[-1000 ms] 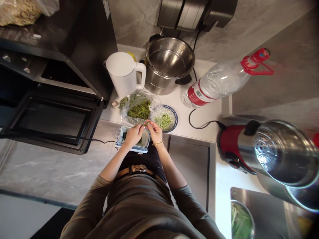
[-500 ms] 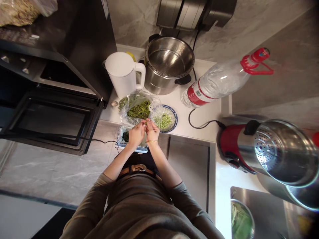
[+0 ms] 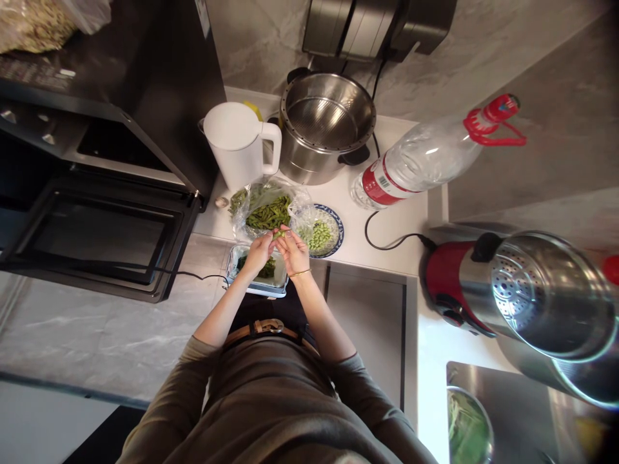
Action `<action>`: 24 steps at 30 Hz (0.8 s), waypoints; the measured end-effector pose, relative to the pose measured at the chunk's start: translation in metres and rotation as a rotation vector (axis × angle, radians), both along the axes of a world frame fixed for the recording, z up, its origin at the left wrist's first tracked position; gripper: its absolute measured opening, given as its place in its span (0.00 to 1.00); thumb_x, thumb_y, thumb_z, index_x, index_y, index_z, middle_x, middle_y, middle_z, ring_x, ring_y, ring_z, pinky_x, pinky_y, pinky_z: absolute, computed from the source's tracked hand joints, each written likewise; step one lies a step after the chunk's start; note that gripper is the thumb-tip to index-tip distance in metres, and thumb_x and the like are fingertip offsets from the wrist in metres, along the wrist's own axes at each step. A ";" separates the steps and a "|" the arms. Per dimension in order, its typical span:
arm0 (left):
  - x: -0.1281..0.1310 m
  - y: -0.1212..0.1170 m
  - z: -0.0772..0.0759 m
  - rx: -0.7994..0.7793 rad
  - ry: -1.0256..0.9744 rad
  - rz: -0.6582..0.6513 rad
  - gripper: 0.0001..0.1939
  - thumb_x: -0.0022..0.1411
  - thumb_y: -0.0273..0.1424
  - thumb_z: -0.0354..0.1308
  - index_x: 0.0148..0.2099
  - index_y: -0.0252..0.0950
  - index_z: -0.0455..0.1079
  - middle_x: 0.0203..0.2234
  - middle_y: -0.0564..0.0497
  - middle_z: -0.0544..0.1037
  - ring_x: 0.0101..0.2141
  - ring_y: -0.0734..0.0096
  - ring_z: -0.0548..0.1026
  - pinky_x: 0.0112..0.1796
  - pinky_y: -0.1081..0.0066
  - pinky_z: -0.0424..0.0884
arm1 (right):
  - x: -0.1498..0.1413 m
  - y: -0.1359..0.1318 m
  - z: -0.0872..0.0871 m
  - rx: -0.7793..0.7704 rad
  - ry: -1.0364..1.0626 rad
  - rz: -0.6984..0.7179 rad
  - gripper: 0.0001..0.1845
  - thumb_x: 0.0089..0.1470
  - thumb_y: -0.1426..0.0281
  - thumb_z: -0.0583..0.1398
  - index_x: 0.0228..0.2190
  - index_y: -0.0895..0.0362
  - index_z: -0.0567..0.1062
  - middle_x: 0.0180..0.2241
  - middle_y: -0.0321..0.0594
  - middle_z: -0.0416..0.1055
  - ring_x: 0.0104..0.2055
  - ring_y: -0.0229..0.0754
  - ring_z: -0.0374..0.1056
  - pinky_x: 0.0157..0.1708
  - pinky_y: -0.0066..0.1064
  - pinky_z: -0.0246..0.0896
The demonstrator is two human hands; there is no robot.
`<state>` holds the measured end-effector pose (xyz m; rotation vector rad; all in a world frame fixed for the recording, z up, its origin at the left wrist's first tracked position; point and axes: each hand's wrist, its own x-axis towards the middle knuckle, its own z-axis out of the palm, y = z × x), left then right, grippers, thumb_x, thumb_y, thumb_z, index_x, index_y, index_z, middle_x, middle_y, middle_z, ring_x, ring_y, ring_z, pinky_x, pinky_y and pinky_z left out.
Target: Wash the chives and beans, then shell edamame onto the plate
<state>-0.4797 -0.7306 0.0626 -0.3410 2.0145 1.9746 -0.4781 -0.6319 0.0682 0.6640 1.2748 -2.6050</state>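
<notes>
Places taken from the plate. 1 black oven (image 3: 167, 77), door let down, is seen far L of it. 1 red-and-steel appliance (image 3: 447, 277) is seen well to the R. 1 lg. clear bottle (image 3: 425, 158) (red cap, red handle) is set beyond & R; 1 steel pot (image 3: 316, 164) directly beyond; 1 white jug (image 3: 236, 145) beyond & L. Just L of the plate, 1 clear plastic bag (image 3: 296, 192) is filled w/ green pods (image 3: 268, 212), too many to count; its edge is laid over the plate's L side. Nearer the body & L, 1 small bin (image 3: 271, 291) is seen w/ green bits inside. The 1 plate (image 3: 340, 227) itself, blue-rimmed, is heaped w/ shelled beans (image 3: 320, 237), likewise uncounted.

2 hands are brought together just L of the plate, over the bag's near edge: L hand (image 3: 260, 251) & R hand (image 3: 294, 252), both w/ fingertips pinched on 1 green pod (image 3: 278, 236). Pod's long axis appears crosswise, approx. hand to hand; most is hidden by fingers, so which way its tip is pointed can't be told.
</notes>
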 end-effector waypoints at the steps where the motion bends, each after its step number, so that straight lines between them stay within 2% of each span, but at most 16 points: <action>1: 0.000 -0.001 0.001 -0.019 0.000 0.007 0.27 0.64 0.53 0.42 0.23 0.38 0.56 0.13 0.59 0.52 0.15 0.79 0.53 0.19 0.73 0.52 | -0.001 0.002 0.001 0.001 -0.004 0.015 0.14 0.44 0.62 0.66 0.35 0.53 0.76 0.30 0.36 0.78 0.34 0.37 0.74 0.43 0.33 0.71; 5: 0.005 -0.004 0.004 -0.184 0.113 0.056 0.26 0.64 0.51 0.44 0.22 0.38 0.56 0.15 0.56 0.58 0.20 0.75 0.61 0.23 0.72 0.57 | -0.003 0.007 -0.001 -0.052 -0.038 0.032 0.14 0.41 0.63 0.68 0.30 0.53 0.73 0.24 0.32 0.75 0.31 0.37 0.74 0.42 0.34 0.72; 7: 0.007 -0.005 0.005 -0.226 0.151 0.056 0.25 0.64 0.50 0.44 0.22 0.38 0.57 0.15 0.55 0.60 0.22 0.73 0.64 0.25 0.71 0.59 | -0.004 0.009 -0.003 -0.093 -0.041 0.053 0.14 0.41 0.63 0.69 0.29 0.53 0.72 0.26 0.33 0.77 0.33 0.39 0.75 0.42 0.35 0.72; 12: 0.006 -0.009 0.009 -0.167 0.162 0.006 0.27 0.65 0.51 0.41 0.20 0.39 0.51 0.15 0.56 0.57 0.20 0.76 0.59 0.24 0.72 0.57 | -0.003 0.010 -0.005 -0.141 -0.065 0.078 0.14 0.40 0.63 0.69 0.30 0.52 0.73 0.33 0.36 0.79 0.37 0.41 0.76 0.44 0.36 0.72; 19: 0.004 -0.016 0.006 -0.256 0.247 -0.035 0.28 0.64 0.53 0.41 0.20 0.38 0.52 0.15 0.56 0.57 0.20 0.75 0.58 0.24 0.72 0.54 | -0.005 0.009 0.004 -0.097 -0.063 0.134 0.13 0.45 0.58 0.66 0.32 0.52 0.75 0.31 0.36 0.79 0.36 0.39 0.76 0.45 0.34 0.71; 24: 0.005 -0.019 0.007 -0.280 0.255 -0.085 0.30 0.63 0.54 0.40 0.19 0.38 0.52 0.15 0.56 0.57 0.20 0.75 0.58 0.25 0.71 0.55 | -0.004 0.008 0.009 -0.077 -0.068 0.191 0.16 0.44 0.56 0.66 0.32 0.54 0.78 0.29 0.37 0.79 0.31 0.37 0.74 0.40 0.30 0.72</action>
